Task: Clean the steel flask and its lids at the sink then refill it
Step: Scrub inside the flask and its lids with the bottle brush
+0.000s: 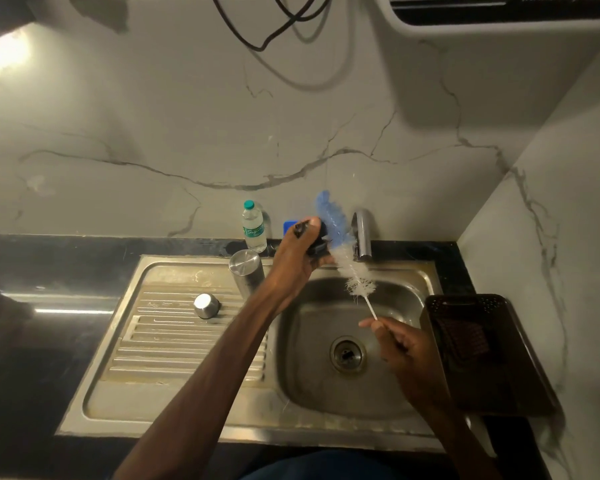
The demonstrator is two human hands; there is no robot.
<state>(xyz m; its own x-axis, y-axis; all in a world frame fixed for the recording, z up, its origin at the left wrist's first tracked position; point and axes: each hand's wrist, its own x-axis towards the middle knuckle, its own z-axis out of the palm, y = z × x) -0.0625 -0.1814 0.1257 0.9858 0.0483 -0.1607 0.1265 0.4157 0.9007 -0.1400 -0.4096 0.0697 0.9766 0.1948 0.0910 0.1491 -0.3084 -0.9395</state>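
My left hand [297, 252] grips a dark flask lid [320, 239] over the back edge of the sink basin [312, 386]. My right hand [404, 348] pinches the thin white handle of a bottle brush [340, 247]. Its blue and white bristles lie against the lid, beside the tap [362, 233]. The steel flask [246, 271] stands upside down at the back of the drainboard [174, 344]. A small steel cap [207, 305] sits on the drainboard ridges to its left.
A small plastic water bottle [254, 226] with a green cap and a blue object [289, 226] stand on the black counter by the wall. A dark plastic basket [478, 351] sits right of the basin. The drain [347, 353] is open.
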